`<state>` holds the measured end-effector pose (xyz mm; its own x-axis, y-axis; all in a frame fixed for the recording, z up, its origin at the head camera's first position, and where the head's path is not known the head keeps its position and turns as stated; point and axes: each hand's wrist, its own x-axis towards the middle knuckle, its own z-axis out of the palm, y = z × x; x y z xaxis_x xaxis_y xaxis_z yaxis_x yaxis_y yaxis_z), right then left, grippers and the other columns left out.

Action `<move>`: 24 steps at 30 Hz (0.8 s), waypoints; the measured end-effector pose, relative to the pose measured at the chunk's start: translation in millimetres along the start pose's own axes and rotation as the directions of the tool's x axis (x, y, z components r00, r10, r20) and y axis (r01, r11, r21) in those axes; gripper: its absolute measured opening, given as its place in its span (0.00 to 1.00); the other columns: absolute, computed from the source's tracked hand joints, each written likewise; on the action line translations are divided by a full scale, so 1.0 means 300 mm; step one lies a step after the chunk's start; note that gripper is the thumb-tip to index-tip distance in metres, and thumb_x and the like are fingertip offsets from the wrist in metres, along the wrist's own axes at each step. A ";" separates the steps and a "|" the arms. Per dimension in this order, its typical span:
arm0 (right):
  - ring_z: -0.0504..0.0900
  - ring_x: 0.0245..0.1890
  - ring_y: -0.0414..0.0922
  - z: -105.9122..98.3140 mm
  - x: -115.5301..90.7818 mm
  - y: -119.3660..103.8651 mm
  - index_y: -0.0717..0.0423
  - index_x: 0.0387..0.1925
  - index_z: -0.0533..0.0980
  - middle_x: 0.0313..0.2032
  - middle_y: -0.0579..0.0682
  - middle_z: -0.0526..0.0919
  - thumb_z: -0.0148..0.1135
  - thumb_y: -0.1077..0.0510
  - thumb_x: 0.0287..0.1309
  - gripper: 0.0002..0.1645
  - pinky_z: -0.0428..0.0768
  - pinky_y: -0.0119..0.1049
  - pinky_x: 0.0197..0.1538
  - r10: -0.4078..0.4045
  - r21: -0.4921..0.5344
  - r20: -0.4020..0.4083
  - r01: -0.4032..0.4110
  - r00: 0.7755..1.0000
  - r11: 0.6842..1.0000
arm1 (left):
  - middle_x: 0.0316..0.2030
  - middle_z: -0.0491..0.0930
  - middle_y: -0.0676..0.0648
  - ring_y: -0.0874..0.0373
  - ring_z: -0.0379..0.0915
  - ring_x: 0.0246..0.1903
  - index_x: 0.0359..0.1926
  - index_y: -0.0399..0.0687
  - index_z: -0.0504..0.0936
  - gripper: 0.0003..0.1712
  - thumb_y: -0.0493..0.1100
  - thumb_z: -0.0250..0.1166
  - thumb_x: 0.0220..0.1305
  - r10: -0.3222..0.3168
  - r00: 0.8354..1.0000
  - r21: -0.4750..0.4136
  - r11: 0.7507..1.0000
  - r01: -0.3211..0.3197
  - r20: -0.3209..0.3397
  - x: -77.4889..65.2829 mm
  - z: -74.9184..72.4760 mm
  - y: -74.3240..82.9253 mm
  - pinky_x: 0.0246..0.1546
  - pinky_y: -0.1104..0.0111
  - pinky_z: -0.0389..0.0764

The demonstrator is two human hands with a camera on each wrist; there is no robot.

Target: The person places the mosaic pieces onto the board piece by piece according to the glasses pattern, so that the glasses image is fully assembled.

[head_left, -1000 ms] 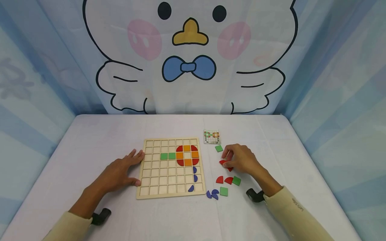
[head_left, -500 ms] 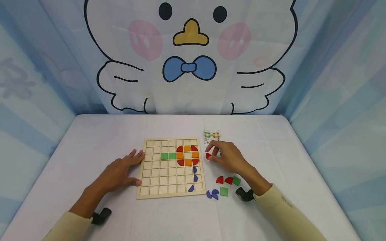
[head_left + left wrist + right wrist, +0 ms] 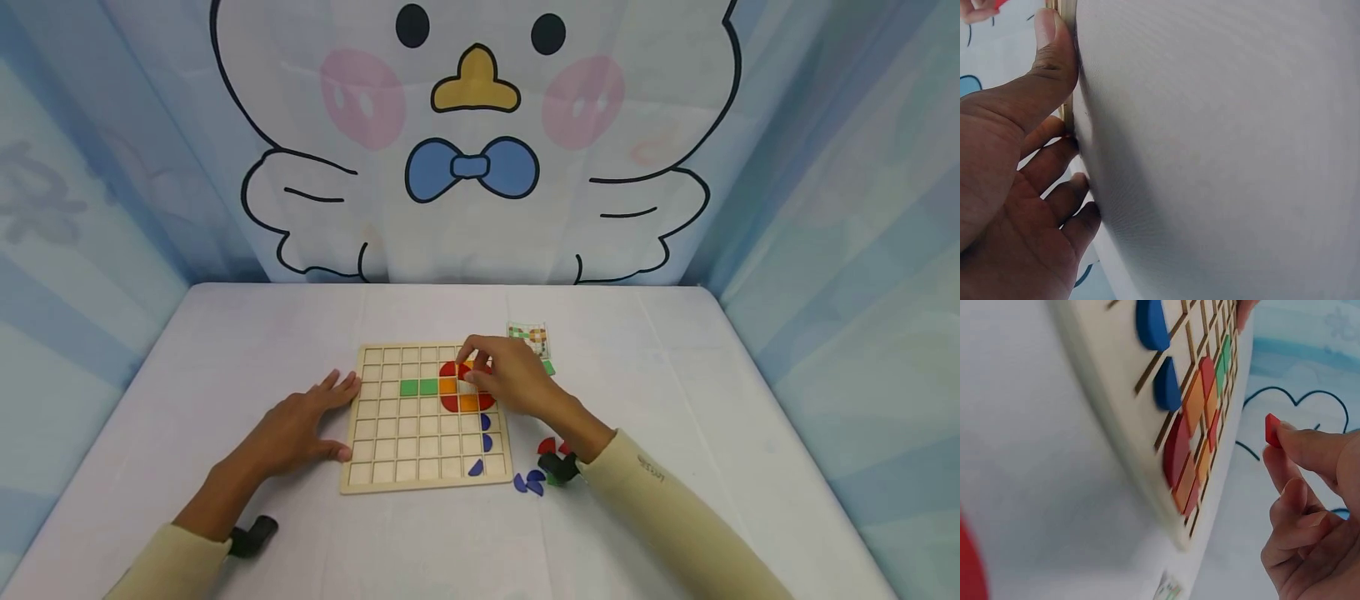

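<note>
A wooden grid board lies on the white table. My left hand rests on the table with thumb and fingertips against the board's left edge, fingers spread. My right hand pinches a small red quarter-circle tile between thumb and index finger, above the board's upper right part. Under that hand, partly hidden, is a ring of red and orange tiles. Two green square tiles sit in the grid to its left. Blue half-round tiles lie in the right-hand cells.
A small pattern card lies beyond the right hand, with a green tile near it. Loose blue tiles and red tiles lie right of the board, partly covered by the right wrist camera.
My right hand has moved left from the loose tiles to over the board, carrying a red quarter-circle tile picked up there. The left hand has stayed at the board's edge.
</note>
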<state>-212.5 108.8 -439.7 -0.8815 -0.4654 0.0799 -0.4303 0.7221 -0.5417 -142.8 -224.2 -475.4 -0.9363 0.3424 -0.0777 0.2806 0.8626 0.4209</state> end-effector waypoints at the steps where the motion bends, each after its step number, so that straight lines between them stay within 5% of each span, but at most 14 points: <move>1: 0.77 0.32 0.42 0.006 0.012 -0.011 0.42 0.50 0.84 0.35 0.43 0.87 0.73 0.56 0.68 0.11 0.77 0.34 0.37 -0.013 0.002 0.001 0.013 1.000 1.000 | 0.81 0.61 0.38 0.27 0.57 0.78 0.82 0.47 0.63 0.63 0.54 0.85 0.47 -0.001 1.000 -0.001 1.000 0.001 0.001 0.000 -0.001 -0.001 0.70 0.28 0.66; 12: 0.83 0.35 0.43 0.094 0.135 -0.100 0.47 0.51 0.83 0.38 0.46 0.90 0.71 0.57 0.70 0.10 0.77 0.33 0.33 -0.152 0.013 0.038 0.151 0.988 0.988 | 0.81 0.60 0.37 0.26 0.56 0.78 0.82 0.47 0.63 0.64 0.55 0.85 0.47 0.004 1.000 -0.020 1.000 -0.004 0.008 0.000 -0.004 -0.005 0.70 0.27 0.65; 24: 0.81 0.35 0.40 0.171 0.231 -0.120 0.44 0.43 0.85 0.33 0.42 0.86 0.71 0.58 0.69 0.05 0.78 0.33 0.34 -0.091 -0.046 0.088 0.095 0.992 0.994 | 0.81 0.60 0.35 0.24 0.58 0.76 0.82 0.48 0.63 0.64 0.55 0.85 0.47 0.002 1.000 -0.012 1.000 -0.002 0.005 -0.004 0.000 0.001 0.69 0.28 0.67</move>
<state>-248.1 24.4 -457.5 -0.8183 -0.5722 0.0550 -0.5208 0.6975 -0.4922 -141.6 -224.2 -475.2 -0.9347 0.3462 -0.0810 0.2800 0.8572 0.4323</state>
